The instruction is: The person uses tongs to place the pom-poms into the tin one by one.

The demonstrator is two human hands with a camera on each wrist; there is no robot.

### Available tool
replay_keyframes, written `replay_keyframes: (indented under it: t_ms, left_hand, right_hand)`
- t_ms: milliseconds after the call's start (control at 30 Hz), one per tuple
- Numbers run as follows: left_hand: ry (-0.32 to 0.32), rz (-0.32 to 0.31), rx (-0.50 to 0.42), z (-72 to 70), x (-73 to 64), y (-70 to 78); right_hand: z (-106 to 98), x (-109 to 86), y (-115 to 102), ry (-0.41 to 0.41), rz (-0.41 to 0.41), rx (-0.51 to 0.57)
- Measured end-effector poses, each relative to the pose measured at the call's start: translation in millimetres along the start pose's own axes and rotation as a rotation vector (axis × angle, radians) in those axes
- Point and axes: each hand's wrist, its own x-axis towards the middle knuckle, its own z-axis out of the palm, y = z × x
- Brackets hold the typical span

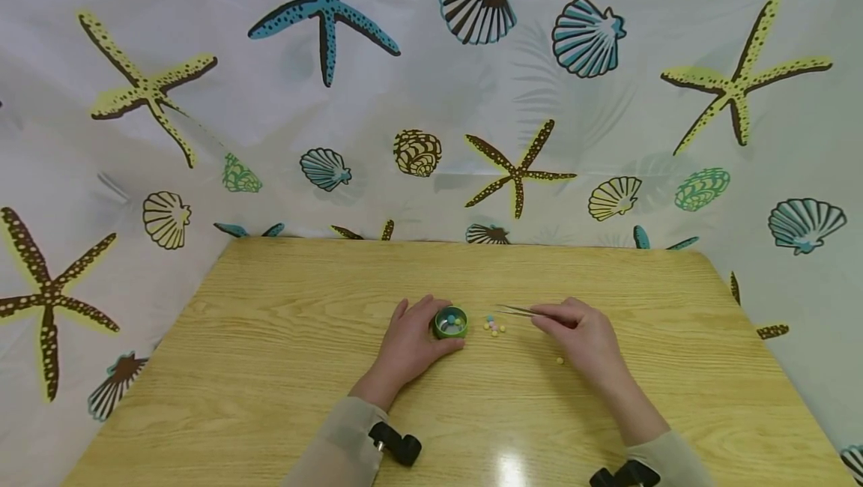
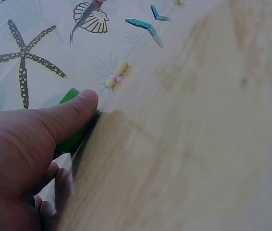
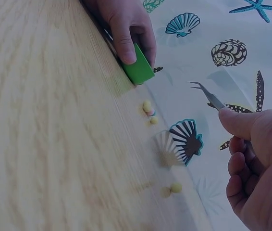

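Observation:
My left hand (image 1: 410, 345) grips a small round green container (image 1: 450, 336) on the table, thumb along its near side and fingers on its far side. Inside it lie a few small blue and yellowish balls (image 1: 452, 320). Just right of the container is a loose cluster of several tiny pastel balls (image 1: 495, 333), yellow, pink and blue. My right hand (image 1: 585, 339) pinches metal tweezers (image 3: 214, 100) with bent tips, held above the table and pointing left. Their tips stand slightly apart, with nothing between them. Under the right hand sits a single yellow ball (image 3: 176, 187).
The wooden table (image 1: 283, 352) spreads out around both hands. Behind it and at its sides hangs a white cloth (image 1: 377, 112) printed with starfish and shells. Black camera mounts (image 1: 398, 446) are strapped at both wrists.

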Motion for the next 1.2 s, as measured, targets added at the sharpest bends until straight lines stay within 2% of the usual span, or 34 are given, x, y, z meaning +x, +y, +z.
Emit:
replay_keyframes:
  t_ms: [667, 1200]
  left_hand:
    - [0.001, 0.006, -0.003, -0.1, -1.2, -0.9]
    - [0.01, 0.012, 0.005, 0.5, -1.1, -1.1]
  right_hand:
    - [-38.6, -13.6, 25.0, 0.056, 0.046, -0.021]
    - [-61.3, -23.1, 36.6, 0.001, 0.068, -0.022]
